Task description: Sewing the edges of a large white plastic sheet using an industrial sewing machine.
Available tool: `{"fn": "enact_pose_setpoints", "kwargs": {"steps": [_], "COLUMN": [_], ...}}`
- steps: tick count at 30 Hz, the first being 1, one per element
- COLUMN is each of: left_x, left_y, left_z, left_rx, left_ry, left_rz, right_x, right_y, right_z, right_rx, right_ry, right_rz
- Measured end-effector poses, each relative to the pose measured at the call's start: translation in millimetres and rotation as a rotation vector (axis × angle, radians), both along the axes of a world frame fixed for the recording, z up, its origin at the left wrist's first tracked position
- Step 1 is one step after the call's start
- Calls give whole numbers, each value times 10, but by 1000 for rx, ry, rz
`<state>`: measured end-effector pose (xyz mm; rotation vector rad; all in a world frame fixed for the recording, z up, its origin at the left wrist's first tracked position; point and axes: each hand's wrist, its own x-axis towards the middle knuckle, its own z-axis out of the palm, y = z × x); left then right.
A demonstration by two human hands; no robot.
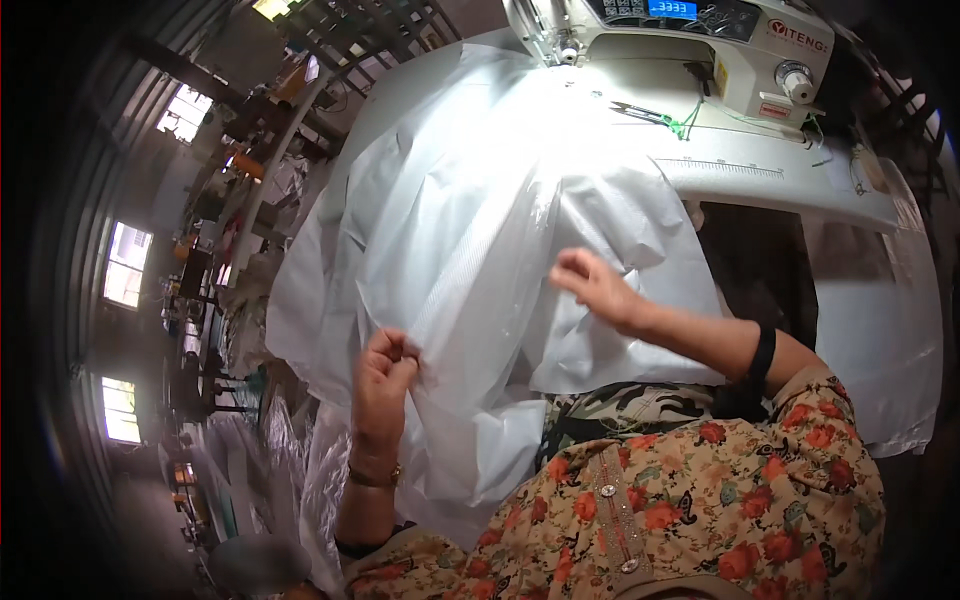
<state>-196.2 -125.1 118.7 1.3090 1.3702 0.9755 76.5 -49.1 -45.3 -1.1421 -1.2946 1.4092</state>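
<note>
A large white sheet [410,240], thin and slightly shiny, drapes in folds from the sewing machine's needle area down toward my lap. On its left part, my left hand [383,375] is closed in a pinch on the sheet. My right hand [603,292] hovers over or touches the sheet's right part, fingers curled together and slightly blurred; whether anything is between them is hidden. The sewing machine [740,70] stands at the far side, its lamp glaring on the sheet beneath the needle [568,52].
Thread snips [645,114] with green thread lie on the machine bed, beyond a printed ruler scale [725,168]. A dark opening [757,262] shows right of the sheet. More pale sheeting [875,330] hangs at the right. Clear plastic [290,470] is heaped at the left.
</note>
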Motion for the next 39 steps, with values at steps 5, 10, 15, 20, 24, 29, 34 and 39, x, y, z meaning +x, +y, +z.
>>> {"fn": "enact_pose_setpoints", "kwargs": {"steps": [5,10,15,20,24,29,34,39], "left_x": [169,237,165,196,144,89,135,128], "left_y": [124,202,201,228,229,203,73,5], "left_z": [187,291,255,210,167,166,200,12], "left_rx": [109,296,313,317,367,354,360,289], "left_ry": [-225,-120,-133,-180,-73,-41,97,176], "left_rz": [21,130,190,155,95,57,70,-189], "right_x": [-259,-379,-133,76,80,23,52,163], "right_y": [429,145,-303,84,586,642,43,-717], "right_z": [150,-46,-23,678,875,866,531,754], "right_rx": [-346,-246,152,757,775,569,305,466], "right_ry": [205,509,-133,-541,-931,-1362,-930,-785], "right_rz": [-234,80,146,-41,85,491,702,755]}}
